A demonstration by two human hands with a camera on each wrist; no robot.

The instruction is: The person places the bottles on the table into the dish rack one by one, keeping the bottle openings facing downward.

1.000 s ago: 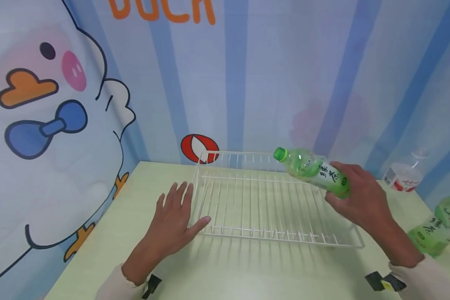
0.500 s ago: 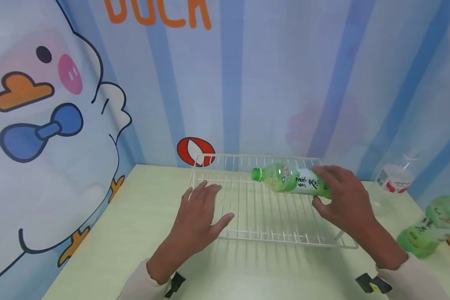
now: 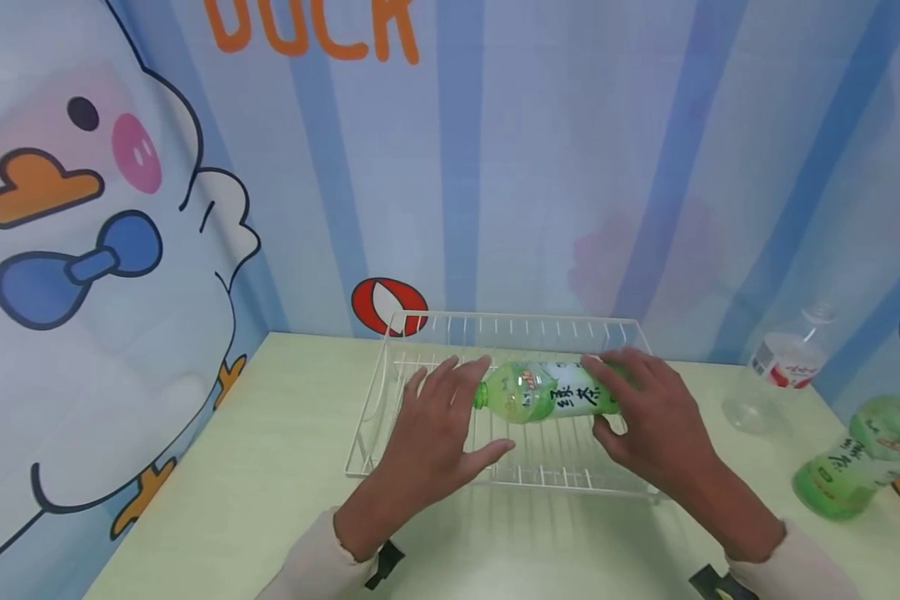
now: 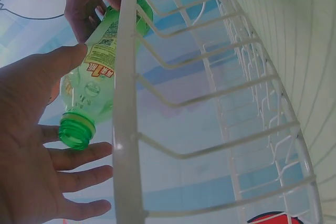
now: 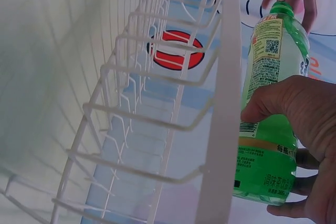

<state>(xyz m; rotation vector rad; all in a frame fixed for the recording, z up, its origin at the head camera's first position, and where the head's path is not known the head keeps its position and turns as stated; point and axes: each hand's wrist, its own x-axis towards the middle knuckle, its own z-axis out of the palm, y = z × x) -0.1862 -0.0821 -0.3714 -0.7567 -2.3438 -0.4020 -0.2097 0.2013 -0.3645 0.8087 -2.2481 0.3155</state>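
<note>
A green-tea bottle [image 3: 536,392], its label in green and white, lies sideways above the white wire rack [image 4: 126,103]. My right hand [image 3: 652,408] grips it near the base, with the thumb on one side and the fingers on the other. The green cap [image 4: 76,129] points left toward my left hand [image 3: 435,429]. That hand's fingers are spread and fairly straight around the neck end, and I cannot tell if they touch it. In the right wrist view the bottle [image 5: 268,129] appears beside the rack's top rail [image 5: 223,114].
A clear bottle [image 3: 783,362] with a red and white label stands at the back right of the pale table [image 3: 270,483]. Another green bottle [image 3: 858,454] is at the right edge. A blue striped backdrop [image 3: 525,167] with a cartoon duck hangs behind.
My right hand has carried the bottle left and down, turning it nearly level over the rack. My left hand has moved right from the rack's left side to the bottle's cap end.
</note>
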